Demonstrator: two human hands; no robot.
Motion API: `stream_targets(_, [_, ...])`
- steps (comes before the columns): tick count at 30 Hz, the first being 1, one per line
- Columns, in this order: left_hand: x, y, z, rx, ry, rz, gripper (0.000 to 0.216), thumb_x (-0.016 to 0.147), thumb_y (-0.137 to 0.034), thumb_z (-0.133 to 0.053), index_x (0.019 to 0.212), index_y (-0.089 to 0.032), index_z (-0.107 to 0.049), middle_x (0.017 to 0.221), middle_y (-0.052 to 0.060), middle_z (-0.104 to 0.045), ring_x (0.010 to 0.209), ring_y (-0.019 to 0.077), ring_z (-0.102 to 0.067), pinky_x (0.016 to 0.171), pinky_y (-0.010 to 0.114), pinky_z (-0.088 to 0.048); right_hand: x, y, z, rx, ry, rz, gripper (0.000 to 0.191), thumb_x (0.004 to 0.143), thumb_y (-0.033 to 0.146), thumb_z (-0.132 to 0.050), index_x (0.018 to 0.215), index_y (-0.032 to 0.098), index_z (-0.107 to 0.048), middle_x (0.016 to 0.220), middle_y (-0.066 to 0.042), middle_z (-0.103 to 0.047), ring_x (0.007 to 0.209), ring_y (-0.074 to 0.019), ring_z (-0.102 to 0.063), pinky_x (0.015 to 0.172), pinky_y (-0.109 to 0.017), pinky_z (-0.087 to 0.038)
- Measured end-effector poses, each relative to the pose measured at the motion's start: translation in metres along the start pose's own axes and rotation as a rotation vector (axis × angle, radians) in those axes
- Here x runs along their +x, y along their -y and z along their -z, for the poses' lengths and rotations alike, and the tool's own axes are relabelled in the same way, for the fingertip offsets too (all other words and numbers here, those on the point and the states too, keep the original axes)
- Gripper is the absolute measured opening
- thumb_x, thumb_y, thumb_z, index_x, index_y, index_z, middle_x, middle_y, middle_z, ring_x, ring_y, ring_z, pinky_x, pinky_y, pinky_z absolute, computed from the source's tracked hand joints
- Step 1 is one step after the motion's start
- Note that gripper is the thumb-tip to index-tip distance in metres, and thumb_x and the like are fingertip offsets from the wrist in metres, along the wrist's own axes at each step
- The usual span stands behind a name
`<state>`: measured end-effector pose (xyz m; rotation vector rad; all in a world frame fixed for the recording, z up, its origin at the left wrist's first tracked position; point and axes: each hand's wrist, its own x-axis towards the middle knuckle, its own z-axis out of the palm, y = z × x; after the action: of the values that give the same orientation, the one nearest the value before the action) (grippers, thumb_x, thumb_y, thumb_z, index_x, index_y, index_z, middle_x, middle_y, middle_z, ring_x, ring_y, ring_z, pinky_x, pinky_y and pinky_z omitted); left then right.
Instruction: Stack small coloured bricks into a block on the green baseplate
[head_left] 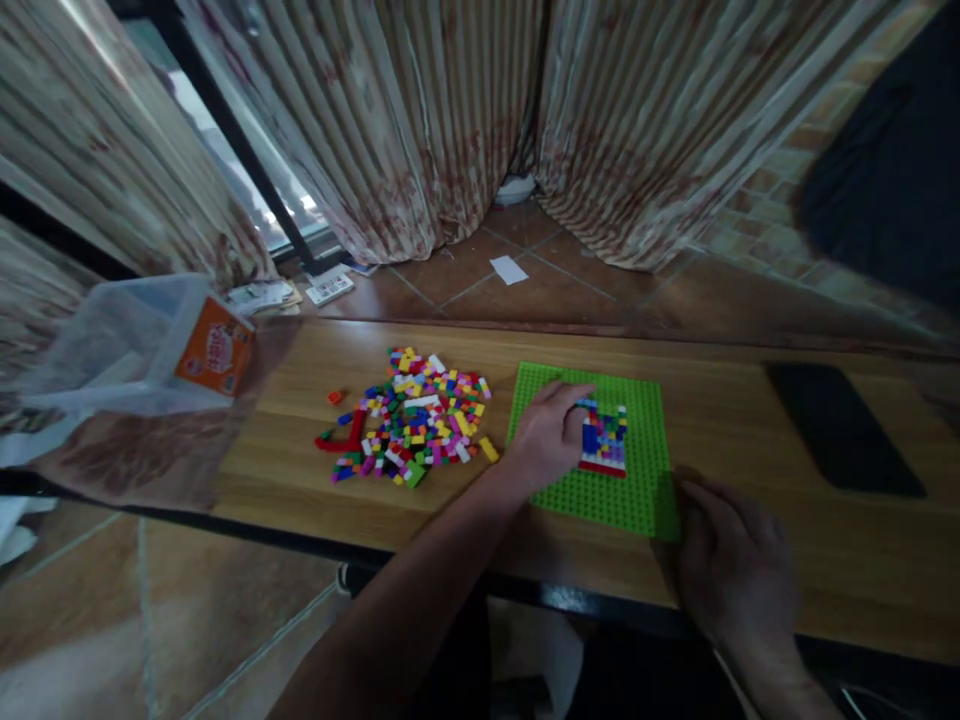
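A green studded baseplate (547, 378) lies on the table in front of me. On it stands a low block of small coloured building bricks (606, 445), with a red and a white row along its near side. My left hand (551, 435) reaches over the plate, thumb and forefinger closed around a small light blue building brick (587, 403) at the block's far left corner. The hand covers part of the block's left side. At the plate's near right corner rests my right hand (739, 550), fingers loosely extended beside the edge and nothing visible in it.
Loose building bricks (424, 420) lie heaped left of the plate, with a red angled piece (352, 432) at their side. A dark flat tablet-like object (844, 428) lies at the right of the wooden table (277, 450). A clear plastic bin (135, 345) stands beyond the left end.
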<state>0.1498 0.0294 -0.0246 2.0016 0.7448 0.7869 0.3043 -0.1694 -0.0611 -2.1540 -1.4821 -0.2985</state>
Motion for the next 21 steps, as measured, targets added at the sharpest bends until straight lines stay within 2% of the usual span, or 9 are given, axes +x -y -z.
stream_targets(2, [0.003,0.002,0.0,0.011,0.002,-0.025,0.039,0.096,-0.018,-0.042,0.126,-0.012,-0.066,0.119,0.013,-0.069,0.116,0.0234,-0.063,0.108,0.038,-0.05,0.004,-0.002,-0.003,-0.003,-0.006,0.025,0.036,0.098,0.03,-0.04,0.119,0.018,-0.067,0.114,-0.017,-0.069,0.107,-0.0358,-0.061,0.094,-0.056,-0.048])
stream_targets(5, [0.005,0.001,0.001,0.026,0.016,-0.003,0.039,0.096,-0.017,-0.041,0.126,-0.015,-0.066,0.124,0.012,-0.069,0.118,0.0229,-0.062,0.11,0.039,-0.049,0.008,-0.003,-0.008,-0.012,-0.037,0.038,0.038,0.096,0.029,-0.039,0.117,0.017,-0.068,0.11,-0.017,-0.069,0.108,-0.0355,-0.061,0.094,-0.056,-0.048])
stream_targets(10, [0.005,-0.003,0.003,-0.003,0.003,0.075,0.038,0.096,-0.019,-0.043,0.126,-0.016,-0.067,0.129,0.012,-0.068,0.123,0.0223,-0.061,0.113,0.04,-0.046,0.013,-0.011,-0.015,0.005,0.024,0.064,0.039,0.092,0.026,-0.043,0.121,0.015,-0.066,0.114,-0.017,-0.069,0.113,-0.0343,-0.059,0.095,-0.056,-0.048])
stream_targets(14, [0.004,-0.001,0.007,-0.058,-0.019,0.092,0.038,0.098,-0.022,-0.041,0.124,-0.017,-0.068,0.13,0.01,-0.068,0.124,0.0213,-0.061,0.113,0.04,-0.046,0.025,-0.02,-0.013,0.298,0.032,-0.121,0.033,0.088,0.027,-0.046,0.105,0.016,-0.071,0.11,-0.016,-0.072,0.107,-0.0322,-0.063,0.097,-0.057,-0.049])
stream_targets(16, [0.004,0.002,0.01,-0.082,-0.022,0.104,0.042,0.097,-0.021,-0.037,0.126,-0.017,-0.067,0.132,0.009,-0.068,0.124,0.0206,-0.06,0.113,0.04,-0.046,0.04,-0.015,-0.011,0.428,0.037,-0.228,0.031,0.088,0.03,-0.048,0.101,0.016,-0.072,0.105,-0.015,-0.073,0.1,-0.0304,-0.067,0.093,-0.054,-0.052])
stream_targets(18, [0.003,0.005,0.014,-0.133,0.008,0.138,0.045,0.092,-0.018,-0.04,0.13,-0.017,-0.065,0.133,0.008,-0.067,0.124,0.0203,-0.06,0.112,0.039,-0.047,0.061,0.001,-0.013,0.488,0.014,-0.266,0.034,0.091,0.034,-0.047,0.109,0.017,-0.07,0.105,-0.013,-0.074,0.095,-0.027,-0.069,0.085,-0.046,-0.056])
stream_targets(21, [0.002,0.006,0.019,-0.12,0.105,0.094,0.053,0.083,-0.016,-0.048,0.134,-0.019,-0.063,0.137,0.006,-0.064,0.127,0.0215,-0.058,0.116,0.038,-0.043,0.09,0.034,-0.027,0.812,0.027,-0.325,0.041,0.088,0.037,-0.055,0.123,0.018,-0.066,0.117,-0.014,-0.073,0.095,-0.0266,-0.07,0.081,-0.045,-0.058])
